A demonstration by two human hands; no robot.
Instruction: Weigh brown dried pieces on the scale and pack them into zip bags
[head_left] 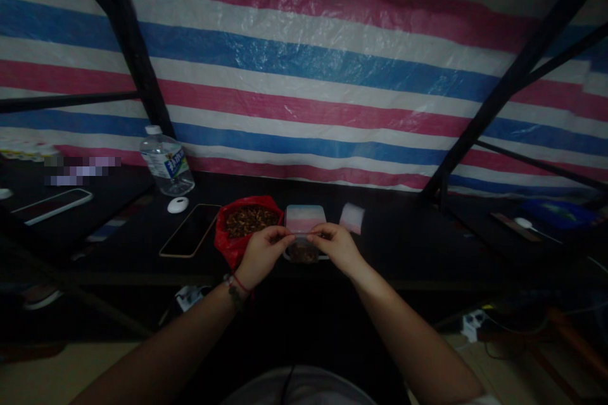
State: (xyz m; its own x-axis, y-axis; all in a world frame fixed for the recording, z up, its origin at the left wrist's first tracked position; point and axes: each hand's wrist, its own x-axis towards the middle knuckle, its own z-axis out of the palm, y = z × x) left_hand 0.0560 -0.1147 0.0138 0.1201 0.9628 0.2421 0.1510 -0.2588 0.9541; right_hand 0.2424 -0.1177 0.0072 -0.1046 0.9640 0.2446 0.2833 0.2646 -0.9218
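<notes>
My left hand (268,252) and my right hand (336,247) face each other at the middle of the table. Thumbs and fingers of both pinch the top edge of a small clear plastic bag (304,253), whose lower part holds something brown. Directly behind it lies a small box-like object (305,215) with a shiny top that mirrors the stripes; its kind is unclear. Beside my left hand sits an open red plastic bag (222,237) full of small brown pieces (251,220). Right of the shiny object is a little pile of clear plastic bags (352,218).
Left of the red bag are a dark phone (190,231), a white rounded gadget (178,204) and a clear bottle (168,164). Another phone (52,205) rests farther left. Black metal posts (137,57) frame the table before a striped sheet (304,76).
</notes>
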